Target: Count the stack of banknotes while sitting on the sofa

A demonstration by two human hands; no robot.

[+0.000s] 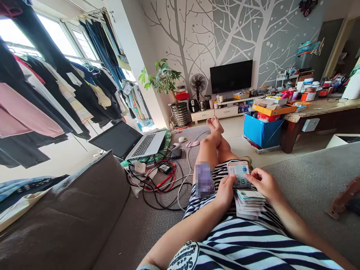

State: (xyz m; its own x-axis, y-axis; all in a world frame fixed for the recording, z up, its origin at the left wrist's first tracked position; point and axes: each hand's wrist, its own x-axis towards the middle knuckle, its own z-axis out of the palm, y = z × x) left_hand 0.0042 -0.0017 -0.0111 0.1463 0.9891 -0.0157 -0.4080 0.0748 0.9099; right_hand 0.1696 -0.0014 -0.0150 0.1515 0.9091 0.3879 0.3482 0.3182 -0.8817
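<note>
My left hand (225,192) grips a small bundle of banknotes (239,174) upright over my lap; the front note shows a 10. My right hand (263,182) pinches the right edge of the same bundle with thumb and fingers. Under both hands a stack of banknotes (249,202) lies flat on my striped dress. A phone (204,180), its screen blurred, rests on my left thigh just left of my left hand. My bare legs stretch out ahead, crossed at the ankles.
I sit on a grey sofa (309,180). An open laptop (132,140) and tangled cables (160,178) lie to my left. Clothes (42,97) hang at the window. A blue box (261,131), a cluttered table (317,108), a TV (231,76) and a fan (198,83) stand ahead.
</note>
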